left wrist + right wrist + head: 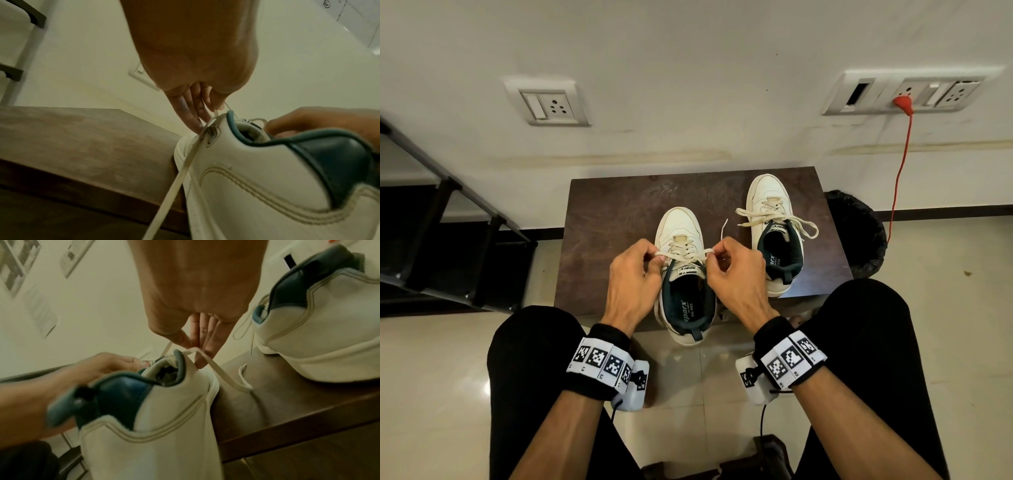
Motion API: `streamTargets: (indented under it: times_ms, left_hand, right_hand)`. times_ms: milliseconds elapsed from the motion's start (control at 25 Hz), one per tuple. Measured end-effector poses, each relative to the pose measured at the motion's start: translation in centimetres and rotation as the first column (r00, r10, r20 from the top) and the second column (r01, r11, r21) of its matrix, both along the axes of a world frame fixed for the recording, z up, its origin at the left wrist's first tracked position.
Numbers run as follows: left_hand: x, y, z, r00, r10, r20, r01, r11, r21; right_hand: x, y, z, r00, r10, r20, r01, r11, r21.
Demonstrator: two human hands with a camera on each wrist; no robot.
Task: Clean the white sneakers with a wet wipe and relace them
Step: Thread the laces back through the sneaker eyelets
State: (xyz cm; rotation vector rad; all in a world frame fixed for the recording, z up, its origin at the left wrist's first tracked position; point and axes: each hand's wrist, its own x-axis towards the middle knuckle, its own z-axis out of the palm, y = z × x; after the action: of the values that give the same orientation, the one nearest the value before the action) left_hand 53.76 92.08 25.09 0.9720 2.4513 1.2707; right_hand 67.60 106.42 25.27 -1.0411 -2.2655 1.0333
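Left hand (631, 274): pinches one end of the lace (683, 255) at the near sneaker's top eyelets, fingers curled.
Right hand (734, 274): pinches the other end, its loose tail sticking up toward the middle of the frame.
Why held so: both hands pull outward, likely to draw the lace snug before tying.
Near sneaker (681, 236): centre of the frame, toe to the wall, heel hanging over the table (606, 219) edge toward the person's knees, probably for easy reach.
Far sneaker (774, 205): right of centre on the table, laced, with a loose bow.
Writing: "sparx" on the near insole and both tongue tags; smaller print is unreadable.
Wet wipe: none in view.
Background: red cord (900, 164) plugged in at upper right.
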Motion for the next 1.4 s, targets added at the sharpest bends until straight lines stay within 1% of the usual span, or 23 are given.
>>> streamTargets:
  times_ms: [40, 80, 120, 160, 240, 320, 400, 480, 560, 680, 920, 1000, 1080, 1160, 1280, 1320, 1400]
  left_hand:
    - [0.1, 0.1, 0.0, 0.997, 0.020, 0.072, -0.022, 1.000, 0.015]
    - [0.1, 0.2, 0.0, 0.984, 0.041, 0.175, -0.047, 0.998, 0.030]
    - [0.1, 0.2, 0.0, 0.961, 0.053, 0.273, -0.067, 0.997, 0.040]
    - [0.0, 0.1, -0.1, 0.938, 0.058, 0.342, -0.077, 0.996, 0.043]
    - [-0.3, 0.0, -0.6, 0.916, 0.053, 0.399, -0.085, 0.994, 0.064]
    - [-0.3, 0.0, -0.7, 0.925, 0.045, 0.377, -0.076, 0.995, 0.069]
    - [0.0, 0.1, -0.8, 0.956, 0.046, 0.291, -0.059, 0.998, 0.036]
    - [0.3, 0.2, -0.7, 0.974, 0.048, 0.222, -0.055, 0.998, 0.026]
    - [0.4, 0.1, -0.7, 0.987, 0.029, 0.159, -0.032, 0.999, 0.014]
    - [0.4, 0.1, -0.9, 0.994, 0.013, 0.104, -0.012, 1.000, -0.009]
    - [0.4, 0.2, -0.9, 0.997, 0.035, 0.064, -0.034, 0.999, -0.018]
    - [0.4, 0.1, -0.7, 0.995, 0.034, 0.090, -0.035, 0.999, 0.011]
    - [0.3, 0.0, -0.5, 0.982, 0.021, 0.189, -0.034, 0.997, 0.065]
    - [0.2, -0.1, -0.5, 0.967, 0.008, 0.256, -0.029, 0.996, 0.080]
    - [0.0, -0.1, -0.7, 0.961, 0.008, 0.277, -0.031, 0.996, 0.079]
    - [0.0, 0.0, -0.6, 0.962, 0.005, 0.273, -0.029, 0.996, 0.082]
    - [0.1, 0.2, -0.7, 0.977, 0.012, 0.215, -0.028, 0.997, 0.071]
  right_hand:
    - [-0.1, 0.2, -0.1, 1.000, -0.010, -0.016, 0.009, 0.998, -0.066]
    - [-0.1, 0.4, -0.3, 1.000, -0.011, -0.026, 0.007, 0.989, -0.150]
    - [-0.1, 0.6, -0.4, 1.000, -0.005, -0.030, -0.002, 0.974, -0.227]
    - [-0.1, 0.7, -0.6, 1.000, 0.002, -0.031, -0.011, 0.959, -0.283]
    - [-0.1, 0.7, -0.8, 0.999, -0.008, -0.043, -0.006, 0.946, -0.324]
    - [-0.2, 0.6, -0.9, 0.999, -0.033, -0.035, 0.021, 0.956, -0.291]
    - [-0.2, 0.4, -0.6, 0.999, -0.024, 0.030, 0.028, 0.987, -0.158]
    - [-0.3, 0.1, -0.3, 0.997, -0.004, 0.076, 0.006, 0.999, -0.036]
    - [-0.3, 0.0, 0.0, 0.997, 0.001, 0.077, -0.001, 1.000, -0.008]
    - [-0.3, 0.1, 0.1, 0.996, 0.002, 0.084, -0.002, 1.000, 0.001]
    - [-0.4, 0.0, 0.2, 0.997, -0.011, 0.080, 0.011, 1.000, -0.003]
    - [-0.4, 0.1, 0.1, 0.998, -0.015, 0.057, 0.017, 0.999, -0.035]
    - [-0.3, 0.3, -0.1, 0.999, -0.003, 0.034, 0.007, 0.994, -0.112]
    - [-0.2, 0.6, -0.3, 0.999, 0.013, 0.035, -0.006, 0.983, -0.185]
    - [-0.1, 0.8, -0.5, 1.000, -0.003, 0.018, 0.007, 0.977, -0.214]
    - [-0.1, 0.7, -0.5, 1.000, -0.010, 0.021, 0.014, 0.981, -0.195]
    - [-0.1, 0.4, -0.3, 0.999, -0.011, 0.044, 0.017, 0.990, -0.141]
